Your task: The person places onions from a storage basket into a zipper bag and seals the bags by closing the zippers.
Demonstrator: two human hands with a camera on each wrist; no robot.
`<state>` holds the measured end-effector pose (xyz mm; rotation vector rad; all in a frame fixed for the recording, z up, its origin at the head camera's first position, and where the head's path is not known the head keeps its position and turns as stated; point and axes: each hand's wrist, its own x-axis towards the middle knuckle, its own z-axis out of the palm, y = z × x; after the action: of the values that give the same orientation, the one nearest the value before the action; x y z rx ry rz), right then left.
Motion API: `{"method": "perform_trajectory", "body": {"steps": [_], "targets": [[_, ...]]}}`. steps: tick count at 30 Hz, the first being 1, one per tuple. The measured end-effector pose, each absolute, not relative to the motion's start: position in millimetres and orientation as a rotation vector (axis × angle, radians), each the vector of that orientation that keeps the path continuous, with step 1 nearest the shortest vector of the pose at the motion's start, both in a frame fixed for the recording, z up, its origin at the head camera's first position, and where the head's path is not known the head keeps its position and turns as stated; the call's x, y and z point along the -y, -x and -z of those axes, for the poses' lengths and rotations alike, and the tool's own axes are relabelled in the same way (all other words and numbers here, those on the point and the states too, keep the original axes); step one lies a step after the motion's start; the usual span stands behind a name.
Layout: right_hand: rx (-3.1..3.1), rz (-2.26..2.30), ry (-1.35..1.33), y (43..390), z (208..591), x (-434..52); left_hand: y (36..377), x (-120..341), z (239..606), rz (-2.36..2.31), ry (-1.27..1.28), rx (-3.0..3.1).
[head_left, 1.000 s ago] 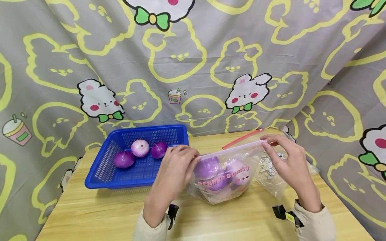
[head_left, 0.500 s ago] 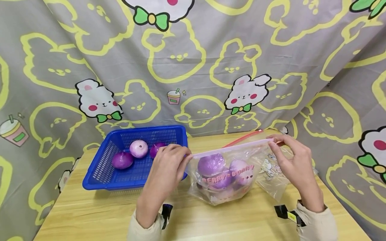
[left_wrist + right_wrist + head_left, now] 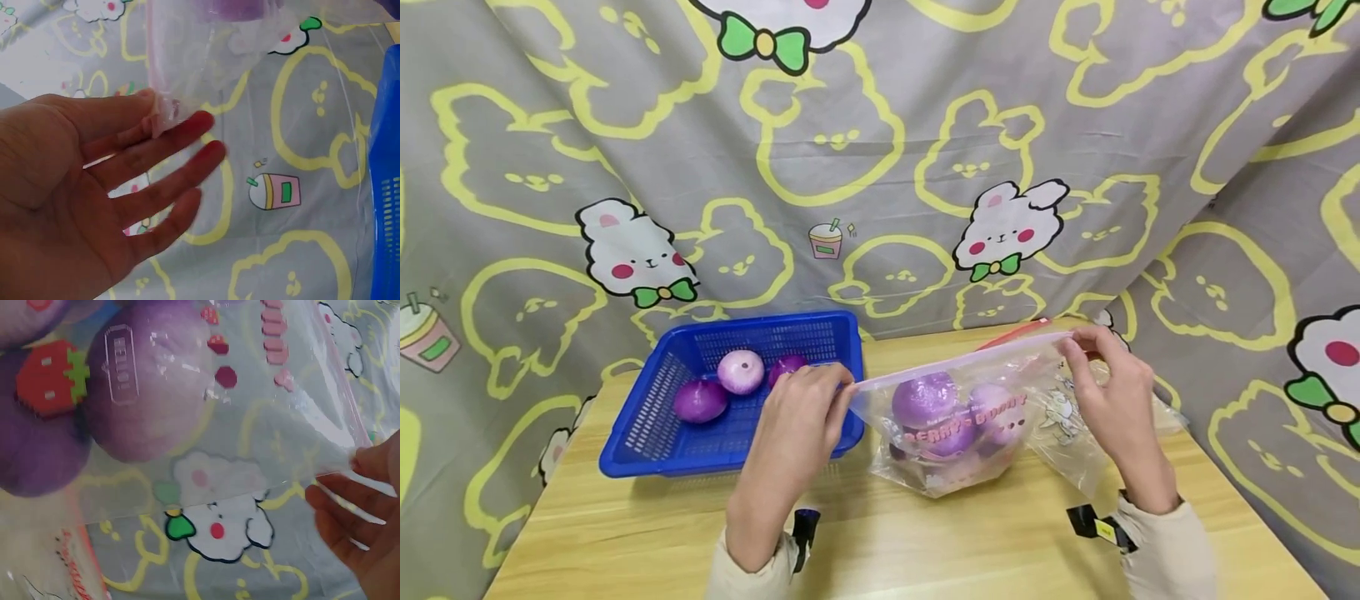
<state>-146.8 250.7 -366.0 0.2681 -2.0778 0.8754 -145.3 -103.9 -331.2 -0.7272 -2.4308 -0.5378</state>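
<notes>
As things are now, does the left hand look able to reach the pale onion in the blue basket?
Probably yes, once free: nothing covers the pale onion in the open-topped blue basket, but the left hand pinches a corner of the plastic bag.

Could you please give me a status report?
Left hand, right hand: pinching zip bag by top corners. Purple onions inside. Red-edged bag behind, seemingly not blocking.

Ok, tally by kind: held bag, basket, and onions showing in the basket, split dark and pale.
Held bag: 1
Basket: 1
Dark purple onions: 2
Pale onion: 1
Total: 5; the left hand hides part of the basket.
</notes>
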Motion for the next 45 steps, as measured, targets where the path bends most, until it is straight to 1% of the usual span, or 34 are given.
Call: {"method": "perform_trajectory", "body": {"steps": [4, 9, 12, 15, 19, 23, 27, 32, 39, 45], "targets": [[2.302, -0.877, -0.247, 156.9, 380.3, -253.2, 144.6, 111.0, 333.7, 0.513, 0.594, 2.574], [2.768, -0.827, -0.208, 173.5, 415.6, -261.4, 143.3, 115.7, 332.7, 0.528, 0.511, 2.737], [2.994, -0.715, -0.167, 180.0, 438.7, -266.6, 141.6, 112.9, 331.7, 0.558, 0.541, 2.792], [3.095, -0.600, -0.093, 180.9, 455.5, -274.0, 139.4, 106.6, 331.3, 0.607, 0.604, 2.819], [3.125, -0.571, -0.003, 178.6, 466.4, -285.6, 136.7, 95.6, 332.1, 0.644, 0.717, 2.827], [3.042, -0.583, 0.019, 178.5, 473.0, -295.3, 135.7, 85.5, 335.0, 0.623, 0.827, 2.797], [2.963, -0.623, 0.070, 178.9, 473.6, -303.8, 138.1, 78.4, 340.7, 0.604, 0.870, 2.729], [2.939, -0.684, 0.140, 178.1, 465.0, -314.2, 145.5, 70.7, 351.0, 0.620, 0.844, 2.631], [2.709, -0.684, 0.217, 173.8, 443.2, -325.0, 158.9, 48.5, 378.6, 0.657, 0.740, 2.656], [2.510, -0.742, 0.261, 164.3, 418.6, -323.4, 164.8, 30.4, 403.3, 0.558, 0.673, 2.718]]}}
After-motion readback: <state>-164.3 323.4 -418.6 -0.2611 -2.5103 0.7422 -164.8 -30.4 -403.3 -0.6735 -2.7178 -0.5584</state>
